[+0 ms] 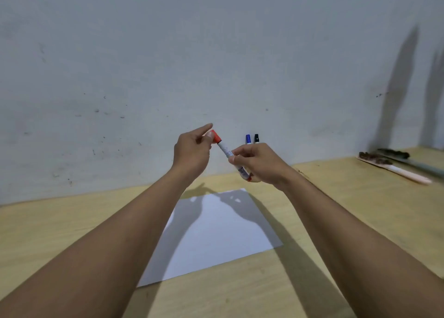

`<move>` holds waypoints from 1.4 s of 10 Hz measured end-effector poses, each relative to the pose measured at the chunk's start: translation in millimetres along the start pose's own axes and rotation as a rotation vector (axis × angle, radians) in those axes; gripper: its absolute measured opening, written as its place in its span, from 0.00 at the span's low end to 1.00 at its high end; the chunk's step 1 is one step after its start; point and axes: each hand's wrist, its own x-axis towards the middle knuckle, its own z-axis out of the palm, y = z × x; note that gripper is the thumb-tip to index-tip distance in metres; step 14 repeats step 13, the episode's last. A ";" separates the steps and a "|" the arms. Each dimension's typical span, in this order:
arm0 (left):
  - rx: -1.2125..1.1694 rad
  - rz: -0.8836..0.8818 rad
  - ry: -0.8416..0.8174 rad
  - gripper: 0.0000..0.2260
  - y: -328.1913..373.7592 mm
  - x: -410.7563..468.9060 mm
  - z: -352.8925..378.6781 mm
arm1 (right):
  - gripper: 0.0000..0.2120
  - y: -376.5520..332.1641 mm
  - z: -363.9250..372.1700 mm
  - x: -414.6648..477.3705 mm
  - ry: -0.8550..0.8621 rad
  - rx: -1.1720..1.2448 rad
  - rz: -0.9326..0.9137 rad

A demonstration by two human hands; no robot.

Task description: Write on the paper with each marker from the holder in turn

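I hold a red marker [225, 150] up in the air above the far edge of the white paper [216, 233]. My right hand [259, 163] grips its white barrel. My left hand [192, 153] pinches the red cap [215, 136] at the marker's upper end; the cap still sits on the barrel. Behind my right hand stand a blue marker [248, 139] and a black marker [256, 138], upright; the holder under them is hidden by my hand. The paper lies flat and blank on the wooden table [72, 226].
A grey wall [216, 53] rises right behind the table. At the far right of the table lie a pale-handled brush [394, 168] and a grey stick [422, 167] with dark bristles.
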 end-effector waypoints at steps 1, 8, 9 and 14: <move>-0.007 -0.075 -0.006 0.16 -8.5 11.3 28.4 | 0.08 6.4 -20.3 12.8 0.104 -0.043 -0.001; 0.263 -0.160 -0.212 0.24 -96.4 46.2 149.4 | 0.10 73.0 -54.1 113.5 0.332 -0.439 0.066; 0.192 -0.174 -0.205 0.23 -101.4 46.2 150.2 | 0.13 77.4 -51.7 111.2 0.308 -0.426 0.081; 0.199 -0.225 -0.216 0.37 -96.3 37.4 123.2 | 0.08 50.0 -61.9 74.4 0.426 -0.276 0.020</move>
